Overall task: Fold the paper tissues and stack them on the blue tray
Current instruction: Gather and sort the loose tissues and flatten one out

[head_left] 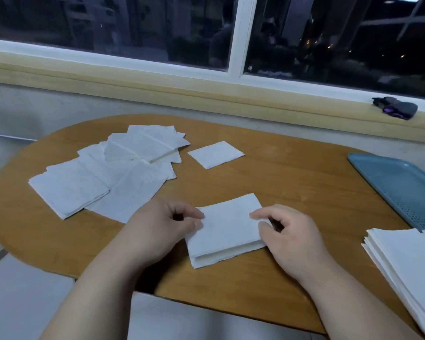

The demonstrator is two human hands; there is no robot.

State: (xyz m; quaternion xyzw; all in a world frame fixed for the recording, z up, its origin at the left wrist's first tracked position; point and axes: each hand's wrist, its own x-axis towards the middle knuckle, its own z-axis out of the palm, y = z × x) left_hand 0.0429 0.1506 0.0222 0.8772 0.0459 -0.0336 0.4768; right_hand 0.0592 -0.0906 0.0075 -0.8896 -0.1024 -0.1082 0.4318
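A: Background first?
B: A dark window (108, 25) is seen across the top, with a pale sill (157, 82) below it. Beneath that, the middle is filled by a rounded wooden counter (292, 182).
A: Biggest items on the counter?
B: Spread tissues (108, 177) are fanned out, overlapping, at far left. A blue tray (398, 185) is set at the right edge and partly cut off by the frame. A tissue stack (402, 261) is laid at near right, just by the tray's near end; whether the tray is touched cannot be told.
A: Task item?
B: A folded tissue (227, 231) is laid flat at near centre of the counter, doubled over, with its layered edges turned toward the person. It is placed well apart from the blue tray, between the spread tissues and the tissue stack.
A: Hands?
B: Left hand (157, 231): the folded tissue's left edge is pinched between thumb and forefinger, and the other fingers are curled. Right hand (292, 236): the right edge is pinched the same way. Both forearms are bare.
A: Small stuff?
B: A small folded square (215, 154) is laid alone beyond the hands, just right of the spread tissues. A dark object (395, 107) with a purple patch is seen on the sill at far right; what it is cannot be told.
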